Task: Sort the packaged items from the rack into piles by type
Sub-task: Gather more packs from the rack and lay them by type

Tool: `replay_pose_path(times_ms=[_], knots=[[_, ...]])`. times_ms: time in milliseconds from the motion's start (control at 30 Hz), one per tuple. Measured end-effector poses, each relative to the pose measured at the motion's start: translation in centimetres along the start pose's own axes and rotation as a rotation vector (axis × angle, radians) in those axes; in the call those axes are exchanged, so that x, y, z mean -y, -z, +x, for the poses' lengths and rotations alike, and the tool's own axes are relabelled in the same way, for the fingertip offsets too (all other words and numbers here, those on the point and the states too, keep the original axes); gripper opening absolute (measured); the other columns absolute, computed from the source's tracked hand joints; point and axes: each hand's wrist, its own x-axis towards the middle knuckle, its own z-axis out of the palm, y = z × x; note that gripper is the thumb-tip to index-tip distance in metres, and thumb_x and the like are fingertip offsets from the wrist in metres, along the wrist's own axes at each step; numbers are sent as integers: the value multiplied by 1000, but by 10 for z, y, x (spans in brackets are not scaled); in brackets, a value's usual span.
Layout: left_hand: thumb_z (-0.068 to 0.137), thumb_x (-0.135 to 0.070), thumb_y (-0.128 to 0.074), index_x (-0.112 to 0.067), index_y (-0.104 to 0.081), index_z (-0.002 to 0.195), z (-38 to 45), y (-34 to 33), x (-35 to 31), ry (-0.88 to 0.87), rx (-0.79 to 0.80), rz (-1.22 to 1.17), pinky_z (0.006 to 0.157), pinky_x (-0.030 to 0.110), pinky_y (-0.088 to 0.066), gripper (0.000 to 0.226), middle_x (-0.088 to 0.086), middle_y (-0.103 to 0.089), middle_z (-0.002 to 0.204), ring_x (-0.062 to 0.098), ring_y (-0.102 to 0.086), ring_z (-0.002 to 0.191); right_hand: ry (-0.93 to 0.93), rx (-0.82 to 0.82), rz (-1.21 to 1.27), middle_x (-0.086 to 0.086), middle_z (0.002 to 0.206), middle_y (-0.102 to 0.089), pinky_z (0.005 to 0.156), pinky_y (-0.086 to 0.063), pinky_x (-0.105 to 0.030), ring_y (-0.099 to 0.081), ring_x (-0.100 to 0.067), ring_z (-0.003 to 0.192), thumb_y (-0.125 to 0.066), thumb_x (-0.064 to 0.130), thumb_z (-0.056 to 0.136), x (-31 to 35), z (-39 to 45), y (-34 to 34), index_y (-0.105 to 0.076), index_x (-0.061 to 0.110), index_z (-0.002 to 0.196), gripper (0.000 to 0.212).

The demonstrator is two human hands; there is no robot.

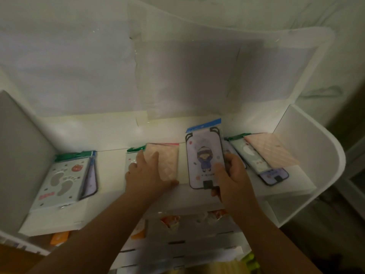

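Note:
My right hand (232,178) grips a lilac packet with a cartoon girl and a blue header (204,155), held upright above the white shelf (110,165). My left hand (147,175) lies on the middle pile, fingers curled round the lower edge of a pink packet (166,161) that covers a green-topped packet (132,153). On the left lies a pale green footprint packet (59,180) with a lilac packet (91,180) tucked under its right side. To the right a pink striped packet (270,151) lies over a pale green one (248,155) and a lilac one (274,175).
White side walls (300,139) close the shelf on the left and right, and a white sheet hangs behind. Below the front edge a lower tier holds orange packets (59,238) and more wrapped items (171,220). A grey floor (335,224) shows at the right.

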Motion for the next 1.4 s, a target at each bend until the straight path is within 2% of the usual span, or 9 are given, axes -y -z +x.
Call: replay_pose_path(times_ms=[100, 200, 333, 467, 533, 633, 767, 1033, 1400], knots=[[60, -62, -79, -26, -21, 146, 5, 12, 4, 80, 52, -240, 98, 46, -44, 110, 15, -32, 143, 35, -42, 126, 30, -37, 39, -5, 95, -70, 48, -51, -24, -69, -15, 66, -53, 20, 100, 2, -4, 2, -53, 19, 107, 7], [74, -40, -79, -18, -42, 130, 5, 20, 4, -25, 14, -381, 87, 37, -49, 71, 5, -56, 119, 23, -57, 105, 31, -63, 81, -7, 93, -70, 46, -49, -23, -67, -13, 61, -52, 21, 100, 5, -4, 1, -55, 22, 106, 6], [90, -25, -65, -12, -46, 128, -1, 25, 10, -74, -75, -498, 81, 25, -40, 44, -2, -53, 110, 19, -57, 103, 18, -66, 78, -8, 93, -69, 43, -47, -19, -65, -10, 56, -52, 22, 100, 3, -1, -5, -54, 20, 108, 9], [92, -23, -61, -18, -45, 129, -23, 33, 16, 36, -119, -781, 60, 19, -49, 41, -16, -55, 95, 3, -57, 81, -2, -70, 125, -10, 87, -68, 41, -45, -18, -61, -7, 51, -51, 20, 101, 4, -1, -19, -55, 15, 108, 9], [93, -26, -59, -21, -48, 127, -36, 40, 24, 95, -115, -954, 52, 21, -54, 37, -12, -57, 97, 9, -60, 85, -18, -62, 144, -10, 87, -69, 41, -45, -18, -64, -6, 53, -52, 20, 100, 6, -3, -28, -54, 12, 109, 12], [94, -29, -58, -22, -53, 120, -54, 60, 42, 124, -165, -1079, 56, 28, -59, 28, -1, -62, 107, 21, -65, 92, -34, -45, 197, -5, 88, -73, 48, -55, -32, -74, -19, 70, -54, 23, 99, 13, -8, -41, -57, 21, 105, 7], [93, -27, -61, -26, -60, 110, -73, 82, 70, 123, -257, -1196, 59, 40, -59, 18, 5, -68, 106, 26, -69, 90, -61, -31, 238, 5, 85, -73, 43, -51, -22, -74, -14, 69, -53, 21, 99, 27, -18, -64, -56, 28, 96, 8], [94, -24, -58, -24, -61, 109, -123, 124, 121, 22, -359, -1235, 64, 34, -58, 16, 1, -72, 96, 20, -71, 83, -80, 36, 357, -8, 77, -65, 33, -36, -16, -51, -4, 41, -48, 14, 101, 58, -60, -118, -55, 13, 107, 9], [88, -23, -60, -22, -62, 110, -207, 170, 261, -60, -449, -1368, 78, 40, -57, 22, 0, -73, 100, 21, -71, 91, -66, -14, 363, 1, 86, -70, 37, -44, -18, -64, -13, 62, -46, 20, 101, 109, -169, -238, -59, 28, 94, 17]])
